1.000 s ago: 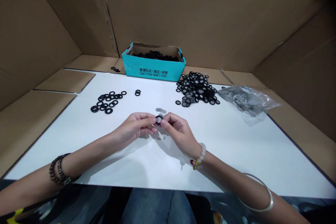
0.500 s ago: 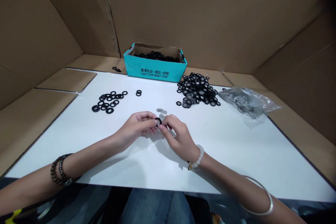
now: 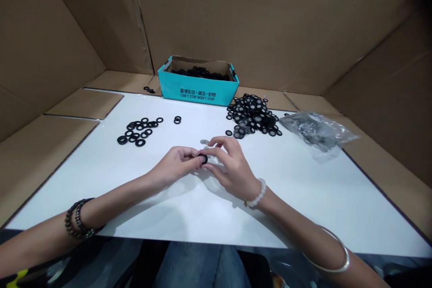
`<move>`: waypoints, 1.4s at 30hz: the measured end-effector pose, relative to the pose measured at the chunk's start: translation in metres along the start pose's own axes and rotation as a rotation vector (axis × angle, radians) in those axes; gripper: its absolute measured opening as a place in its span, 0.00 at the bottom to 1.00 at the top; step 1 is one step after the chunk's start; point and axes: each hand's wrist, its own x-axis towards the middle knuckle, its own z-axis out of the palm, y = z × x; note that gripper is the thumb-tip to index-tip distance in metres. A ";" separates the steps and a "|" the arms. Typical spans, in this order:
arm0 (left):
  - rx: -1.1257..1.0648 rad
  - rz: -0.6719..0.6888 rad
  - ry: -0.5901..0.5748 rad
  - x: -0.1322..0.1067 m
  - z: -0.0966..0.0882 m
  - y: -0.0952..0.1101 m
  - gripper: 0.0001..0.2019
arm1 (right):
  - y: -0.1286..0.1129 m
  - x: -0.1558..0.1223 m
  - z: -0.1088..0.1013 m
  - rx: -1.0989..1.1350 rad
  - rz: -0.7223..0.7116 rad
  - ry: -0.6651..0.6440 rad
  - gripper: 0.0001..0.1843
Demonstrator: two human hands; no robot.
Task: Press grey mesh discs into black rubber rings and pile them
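A round black rubber ring (image 3: 204, 159) sits between the hands, held above the middle of the white tabletop (image 3: 286, 198). The left hand (image 3: 174, 164) pinches it in closed fingertips; the right hand (image 3: 232, 166) curves partly open just beside it, any contact hidden. Whether mesh fills the ring cannot be made out.

Bright, even light on the white desk (image 3: 189, 216), with soft shadows beneath the left hand (image 3: 173, 166) and right hand (image 3: 232, 171). Wide-angle distortion slants the cardboard walls (image 3: 270, 22); the top right corner darkens.
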 end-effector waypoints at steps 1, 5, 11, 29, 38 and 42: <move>-0.004 -0.007 -0.006 0.000 0.000 0.000 0.11 | 0.000 0.000 0.000 0.003 0.002 0.005 0.08; -0.037 -0.020 -0.030 -0.001 0.000 0.001 0.12 | 0.000 0.000 0.000 0.033 0.016 0.016 0.07; -0.077 -0.030 -0.051 -0.002 -0.002 -0.002 0.11 | 0.001 0.000 0.003 0.074 0.042 0.038 0.06; -0.140 -0.121 -0.081 -0.001 -0.003 -0.002 0.09 | -0.003 -0.001 0.003 0.094 0.039 -0.021 0.09; -0.111 -0.118 -0.075 0.003 -0.006 0.002 0.10 | -0.003 -0.001 0.005 0.086 0.073 -0.027 0.09; -0.089 -0.098 -0.063 0.006 -0.010 0.002 0.08 | 0.001 0.000 -0.001 0.103 -0.005 -0.109 0.15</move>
